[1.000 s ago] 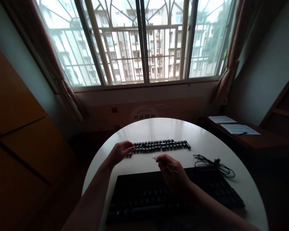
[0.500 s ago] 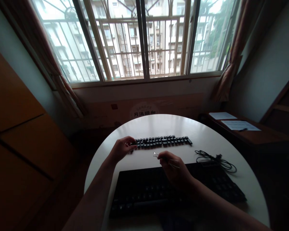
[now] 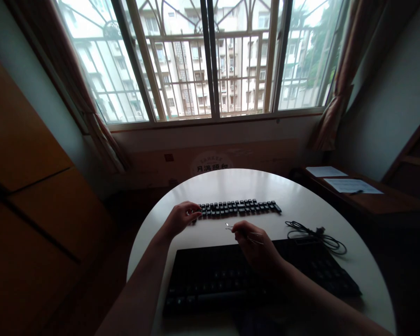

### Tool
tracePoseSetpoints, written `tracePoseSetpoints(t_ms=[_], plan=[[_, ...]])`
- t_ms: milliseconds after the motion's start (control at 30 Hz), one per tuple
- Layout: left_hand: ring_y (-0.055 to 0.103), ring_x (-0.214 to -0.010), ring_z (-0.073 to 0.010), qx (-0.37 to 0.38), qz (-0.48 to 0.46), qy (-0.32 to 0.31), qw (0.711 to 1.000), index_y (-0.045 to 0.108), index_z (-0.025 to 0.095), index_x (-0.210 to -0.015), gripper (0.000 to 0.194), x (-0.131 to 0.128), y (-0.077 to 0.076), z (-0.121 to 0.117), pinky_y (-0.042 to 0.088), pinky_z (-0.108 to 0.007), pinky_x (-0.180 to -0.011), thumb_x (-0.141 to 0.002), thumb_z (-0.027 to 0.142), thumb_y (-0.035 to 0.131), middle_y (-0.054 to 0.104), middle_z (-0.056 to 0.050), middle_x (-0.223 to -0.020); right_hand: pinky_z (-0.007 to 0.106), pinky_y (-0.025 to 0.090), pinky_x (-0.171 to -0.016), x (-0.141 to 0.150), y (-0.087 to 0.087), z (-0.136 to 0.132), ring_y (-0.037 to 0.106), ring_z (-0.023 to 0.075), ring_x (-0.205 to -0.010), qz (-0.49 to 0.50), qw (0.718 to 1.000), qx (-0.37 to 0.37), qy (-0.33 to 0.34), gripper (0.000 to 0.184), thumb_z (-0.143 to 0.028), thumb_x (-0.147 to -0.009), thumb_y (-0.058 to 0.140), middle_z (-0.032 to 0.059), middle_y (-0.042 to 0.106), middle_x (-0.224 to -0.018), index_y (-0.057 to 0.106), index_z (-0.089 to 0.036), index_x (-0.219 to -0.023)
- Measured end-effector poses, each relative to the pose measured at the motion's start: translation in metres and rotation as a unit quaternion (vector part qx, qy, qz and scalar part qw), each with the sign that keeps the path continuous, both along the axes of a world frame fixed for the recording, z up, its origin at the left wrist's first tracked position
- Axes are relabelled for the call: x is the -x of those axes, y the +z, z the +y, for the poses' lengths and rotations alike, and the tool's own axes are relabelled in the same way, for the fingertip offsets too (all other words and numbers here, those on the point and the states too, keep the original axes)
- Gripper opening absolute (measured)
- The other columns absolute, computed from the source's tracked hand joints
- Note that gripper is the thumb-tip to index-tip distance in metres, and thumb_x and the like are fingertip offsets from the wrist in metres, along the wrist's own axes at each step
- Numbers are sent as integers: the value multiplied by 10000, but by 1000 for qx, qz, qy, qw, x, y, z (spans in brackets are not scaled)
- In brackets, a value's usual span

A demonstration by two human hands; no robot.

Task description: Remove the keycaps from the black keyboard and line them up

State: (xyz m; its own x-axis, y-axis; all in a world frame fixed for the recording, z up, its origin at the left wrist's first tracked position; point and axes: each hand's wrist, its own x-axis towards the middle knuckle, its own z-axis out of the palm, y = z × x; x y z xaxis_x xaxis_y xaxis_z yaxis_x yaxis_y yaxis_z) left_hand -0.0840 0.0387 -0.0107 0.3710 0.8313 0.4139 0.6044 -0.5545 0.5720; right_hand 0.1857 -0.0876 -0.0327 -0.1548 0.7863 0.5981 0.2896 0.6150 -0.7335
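Note:
Two rows of loose black keycaps (image 3: 241, 208) lie across the white round table (image 3: 196, 186). At their left end my left hand (image 3: 180, 219) is closed, thumb and fingers pinched round a keycap that they mostly hide. My right hand (image 3: 257, 242) grips a thin wire keycap puller (image 3: 228, 227); its metal loops stick out past the fingertips to the left, and more wire shows behind the knuckles. Below that hand lies a black keyboard (image 3: 205, 259). Its upper left part looks bare of keycaps, while keys remain in the lower rows and at the right; my right forearm covers part of it.
A coiled black cable (image 3: 336, 246) lies right of the keyboard's top edge. Sheets of paper (image 3: 353, 185) and a dark pen (image 3: 356, 192) rest on a brown surface at the right. A barred window (image 3: 212, 74) is ahead, with a wooden cabinet (image 3: 31, 205) at the left.
The whole view has shifted slightly with my head. My left hand keeps to the left end of the keycaps, its fingers shifting a little. My right hand holds the puller in nearly the same place.

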Motion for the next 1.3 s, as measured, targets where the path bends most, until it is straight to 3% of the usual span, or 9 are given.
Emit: tracePoseSetpoints(t_ms=[200, 367, 767, 1067, 1300], plan=[[610, -730, -161, 1, 35, -21, 999, 740, 171, -945, 222, 0, 0, 0, 511, -266, -674, -765, 266, 651, 697, -59, -919, 249, 498, -641, -1, 0, 0, 607, 157, -726, 1, 1000, -3, 3, 136, -255, -957, 495, 46, 652, -840, 618, -200, -973], [603, -718, -160, -21, 127, -37, 991, 749, 204, -882, 265, -2, 1, -5, 487, -260, -708, -684, 121, 594, 697, -22, -844, 255, 501, -679, 0, 2, -1, 612, 156, -738, -6, 1000, -4, 8, 122, -232, -951, 498, 43, 658, -847, 615, -200, -965], [663, -884, -235, -12, 261, -13, 965, 760, 280, -980, 331, -9, -7, -6, 490, -300, -787, -706, 163, 616, 735, -30, -946, 261, 497, -680, -2, 2, -2, 601, 154, -733, -5, 1000, -2, 6, 123, -230, -954, 500, 43, 658, -850, 618, -201, -968], [666, -928, -207, -2, 251, -12, 968, 748, 265, -979, 313, -7, -12, -3, 495, -249, -784, -700, 169, 645, 742, -4, -1012, 252, 496, -658, -2, -1, 0, 605, 150, -719, -7, 1000, -13, 6, 116, -222, -946, 514, 40, 661, -847, 622, -198, -979], [673, -870, -199, -11, 248, -2, 969, 732, 264, -946, 235, -8, -11, 0, 489, -267, -788, -753, 196, 617, 750, 10, -950, 254, 492, -674, -5, 1, -1, 613, 151, -739, -9, 1000, -7, 6, 112, -226, -948, 518, 43, 666, -872, 623, -203, -982]])
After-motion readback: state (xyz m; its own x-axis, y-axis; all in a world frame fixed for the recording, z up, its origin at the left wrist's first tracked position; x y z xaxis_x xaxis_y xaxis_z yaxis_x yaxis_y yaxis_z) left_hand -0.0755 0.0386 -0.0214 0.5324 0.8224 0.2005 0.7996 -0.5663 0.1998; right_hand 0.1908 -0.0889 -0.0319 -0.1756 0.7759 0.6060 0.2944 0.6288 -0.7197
